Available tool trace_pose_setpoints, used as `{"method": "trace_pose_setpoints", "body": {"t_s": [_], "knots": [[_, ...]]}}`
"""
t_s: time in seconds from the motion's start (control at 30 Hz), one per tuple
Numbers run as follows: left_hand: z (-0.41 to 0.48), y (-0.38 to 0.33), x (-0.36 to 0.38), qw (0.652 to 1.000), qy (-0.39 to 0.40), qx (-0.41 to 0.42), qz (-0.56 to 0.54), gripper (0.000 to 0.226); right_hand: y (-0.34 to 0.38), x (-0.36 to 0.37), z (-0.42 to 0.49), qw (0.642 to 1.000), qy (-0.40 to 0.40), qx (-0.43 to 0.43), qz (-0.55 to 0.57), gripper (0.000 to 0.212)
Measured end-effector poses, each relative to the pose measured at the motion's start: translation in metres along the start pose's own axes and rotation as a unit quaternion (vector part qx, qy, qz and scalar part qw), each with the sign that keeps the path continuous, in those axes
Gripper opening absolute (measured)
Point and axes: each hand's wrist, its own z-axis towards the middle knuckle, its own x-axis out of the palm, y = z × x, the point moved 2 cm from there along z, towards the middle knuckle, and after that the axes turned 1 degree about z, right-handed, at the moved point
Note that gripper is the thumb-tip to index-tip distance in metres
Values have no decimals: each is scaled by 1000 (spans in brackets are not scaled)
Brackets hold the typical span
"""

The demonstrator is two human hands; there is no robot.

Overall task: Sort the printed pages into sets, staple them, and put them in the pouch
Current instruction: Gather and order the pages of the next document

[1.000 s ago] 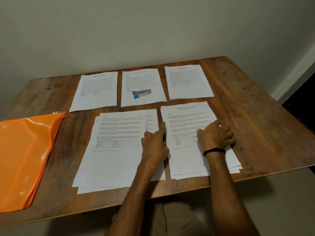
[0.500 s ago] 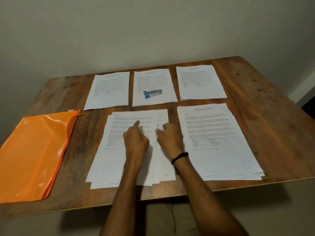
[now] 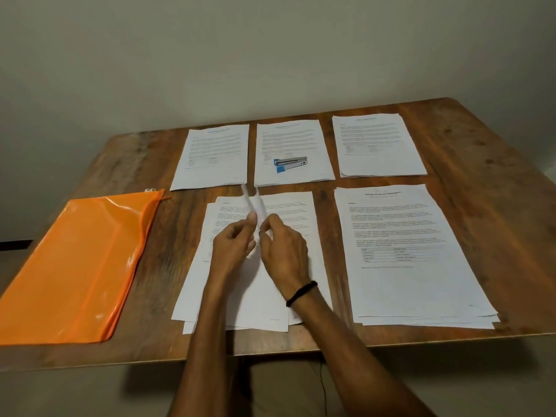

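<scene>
Wooden table (image 3: 481,164): left hand (image 3: 233,249) and right hand (image 3: 284,248) both pinched a raised sheet (image 3: 255,206), long axis toward 12 o'clock, over the loose stack (image 3: 192,296); sorted piles (image 3: 379,145) beyond.

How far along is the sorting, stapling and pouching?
Looks done: far-left pile, far-middle pile and far-right pile are laid out, with the stapler resting on the middle one. In hand: left hand and right hand pinch a sheet raised above the near-left stack. Left: near-right stack to go through, no staples visible, orange pouch flat with no paper showing inside.
</scene>
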Motion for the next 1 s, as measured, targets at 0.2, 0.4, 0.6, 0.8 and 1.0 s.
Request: {"method": "trace_pose_setpoints", "body": {"t_s": [0.2,0.4,0.6,0.8,1.0], "knots": [[3,12,-7,995,-93,-13,37,16,-14,6,-1,997,45,29,61,34],[8,18,-6,991,-120,-60,13,16,-28,-3,7,994,7,71,83,27],[-2,5,1,983,-167,31,71,21,-25,-2,3,992,12,47,113,26],[-15,-6,-2,961,-246,83,94,30,-25,-14,-1,991,-14,18,129,28],[-19,-17,-4,954,-220,114,167,39,-48,-83,18,981,-142,75,106,39]]}}
